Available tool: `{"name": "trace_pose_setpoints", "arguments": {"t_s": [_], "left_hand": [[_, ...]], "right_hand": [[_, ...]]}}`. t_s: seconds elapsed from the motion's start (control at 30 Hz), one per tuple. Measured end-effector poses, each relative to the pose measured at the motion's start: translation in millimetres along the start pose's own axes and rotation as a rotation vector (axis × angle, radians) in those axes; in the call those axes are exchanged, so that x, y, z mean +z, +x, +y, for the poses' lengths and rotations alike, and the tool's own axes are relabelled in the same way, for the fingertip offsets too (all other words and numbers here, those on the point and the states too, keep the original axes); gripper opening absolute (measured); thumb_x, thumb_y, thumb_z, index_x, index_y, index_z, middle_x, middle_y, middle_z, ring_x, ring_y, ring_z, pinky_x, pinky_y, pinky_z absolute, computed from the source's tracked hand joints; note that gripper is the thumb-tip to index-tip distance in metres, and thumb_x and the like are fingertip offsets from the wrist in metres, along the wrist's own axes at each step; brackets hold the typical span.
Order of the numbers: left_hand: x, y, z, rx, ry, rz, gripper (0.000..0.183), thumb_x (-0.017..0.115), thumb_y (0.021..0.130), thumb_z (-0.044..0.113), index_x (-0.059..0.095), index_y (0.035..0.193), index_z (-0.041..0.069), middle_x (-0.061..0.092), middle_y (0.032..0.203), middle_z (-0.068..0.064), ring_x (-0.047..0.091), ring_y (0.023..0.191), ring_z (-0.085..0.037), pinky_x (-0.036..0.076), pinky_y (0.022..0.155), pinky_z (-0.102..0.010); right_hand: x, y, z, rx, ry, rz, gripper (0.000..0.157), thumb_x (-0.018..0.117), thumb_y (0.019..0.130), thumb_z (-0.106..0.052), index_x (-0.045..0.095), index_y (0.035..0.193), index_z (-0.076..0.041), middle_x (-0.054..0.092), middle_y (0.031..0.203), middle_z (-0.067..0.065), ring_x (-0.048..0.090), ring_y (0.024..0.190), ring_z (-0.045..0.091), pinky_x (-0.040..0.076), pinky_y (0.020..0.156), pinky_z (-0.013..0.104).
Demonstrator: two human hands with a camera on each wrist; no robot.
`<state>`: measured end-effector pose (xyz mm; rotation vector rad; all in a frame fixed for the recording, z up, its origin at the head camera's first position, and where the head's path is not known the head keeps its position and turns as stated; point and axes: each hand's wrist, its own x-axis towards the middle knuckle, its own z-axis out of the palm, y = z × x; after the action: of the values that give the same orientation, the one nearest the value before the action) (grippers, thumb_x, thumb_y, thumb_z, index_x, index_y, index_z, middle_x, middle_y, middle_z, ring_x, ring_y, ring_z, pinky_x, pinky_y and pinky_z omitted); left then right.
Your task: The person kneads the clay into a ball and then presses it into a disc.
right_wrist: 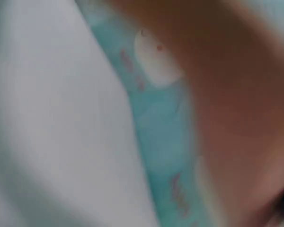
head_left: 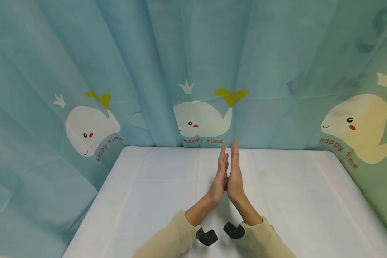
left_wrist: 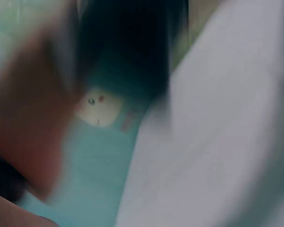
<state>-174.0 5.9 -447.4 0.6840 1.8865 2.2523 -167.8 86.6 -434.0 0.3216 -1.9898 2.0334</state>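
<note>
In the head view my left hand (head_left: 216, 182) and right hand (head_left: 235, 181) stand upright, palm facing palm, over the middle of the white table (head_left: 167, 179). Fingers on both hands are straight and point toward the far edge. A narrow gap shows between the fingertips, while the palms come close together lower down. No object shows in either hand. Both wrist views are blurred: a large brown-red shape of a hand (left_wrist: 33, 109) fills the left side of the left wrist view, and another hand (right_wrist: 241, 104) covers the right of the right wrist view.
Light blue curtains (head_left: 206, 46) printed with white whales (head_left: 203, 120) hang behind the table and along its sides. Black curved wrist mounts (head_left: 207, 237) stick out from the inner side of both cream sleeves (head_left: 171, 236).
</note>
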Motion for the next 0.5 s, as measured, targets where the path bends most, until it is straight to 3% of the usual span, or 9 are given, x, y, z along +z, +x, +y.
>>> {"name": "trace_pose_setpoints", "arguments": {"t_s": [0.07,0.1,0.17,0.2,0.23,0.3,0.33,0.5], "left_hand": [[4.8,-3.4,3.7,-0.006,-0.008,-0.037,0.068,0.004,0.108,0.058,-0.008,0.166,0.024,-0.006,0.172,-0.002,0.006,0.157,-0.028,0.023,0.120,-0.040],[6.6,-4.7,4.7,-0.023,-0.020,-0.044,0.068,0.004,0.108,0.059,-0.008,0.166,0.026,-0.006,0.172,-0.002,0.007,0.156,-0.029,0.034,0.109,-0.032],[8.7,-5.0,5.3,-0.044,-0.039,-0.040,0.068,0.003,0.108,0.058,-0.008,0.166,0.026,-0.005,0.172,-0.003,0.007,0.156,-0.030,0.034,0.110,-0.033],[8.9,-4.7,4.8,-0.060,-0.056,-0.029,0.067,0.003,0.108,0.059,-0.007,0.166,0.027,-0.004,0.172,-0.004,0.007,0.156,-0.032,0.028,0.117,-0.038],[8.5,-3.9,4.1,-0.072,-0.066,-0.011,0.067,0.004,0.108,0.058,-0.007,0.166,0.027,-0.003,0.172,-0.004,0.001,0.157,-0.031,0.015,0.124,-0.046],[5.4,-0.7,1.6,-0.082,-0.074,0.045,0.066,0.005,0.108,0.058,-0.004,0.166,0.028,0.000,0.172,-0.005,0.002,0.158,-0.030,0.015,0.124,-0.049],[3.0,2.1,0.2,-0.070,-0.065,0.075,0.066,0.006,0.108,0.057,-0.003,0.167,0.027,0.001,0.172,-0.005,0.002,0.158,-0.029,0.002,0.124,-0.055],[-10.7,14.3,-9.0,-0.043,0.008,0.174,0.063,0.006,0.110,0.048,-0.002,0.167,0.022,-0.004,0.173,-0.003,0.001,0.158,-0.027,0.001,0.124,-0.057]], "right_hand": [[-9.8,6.7,13.2,0.051,0.003,0.042,0.055,0.011,0.112,-0.044,0.002,0.166,-0.035,-0.001,0.170,-0.015,-0.004,0.156,0.008,-0.004,0.124,0.050],[-14.1,8.4,19.3,0.074,0.008,0.052,0.054,0.010,0.112,-0.044,0.001,0.165,-0.038,-0.002,0.170,-0.017,-0.006,0.155,0.007,-0.004,0.124,0.050],[-19.3,8.4,28.0,0.114,0.031,0.055,0.053,0.010,0.111,-0.044,0.000,0.164,-0.042,-0.004,0.169,-0.019,-0.006,0.155,0.007,-0.006,0.124,0.050],[-19.1,6.6,29.5,0.120,0.041,0.048,0.053,0.009,0.111,-0.044,-0.001,0.164,-0.042,-0.004,0.169,-0.019,-0.006,0.155,0.007,-0.006,0.124,0.050],[-17.3,3.3,29.0,0.118,0.045,0.030,0.053,0.009,0.111,-0.044,-0.001,0.164,-0.042,-0.004,0.169,-0.019,-0.007,0.155,0.007,-0.007,0.124,0.052],[-10.5,-5.4,25.1,0.103,0.052,-0.012,0.053,0.007,0.112,-0.042,-0.001,0.164,-0.042,-0.002,0.170,-0.018,-0.005,0.155,0.007,-0.005,0.123,0.053],[-6.1,-10.5,21.6,0.092,0.057,-0.034,0.053,0.006,0.112,-0.040,-0.001,0.165,-0.039,-0.001,0.170,-0.016,-0.004,0.156,0.008,-0.004,0.123,0.054],[12.1,-31.5,1.4,0.030,0.072,-0.123,0.056,0.007,0.112,-0.040,0.000,0.167,-0.029,0.000,0.171,-0.012,-0.004,0.157,0.013,0.000,0.121,0.060]]}}
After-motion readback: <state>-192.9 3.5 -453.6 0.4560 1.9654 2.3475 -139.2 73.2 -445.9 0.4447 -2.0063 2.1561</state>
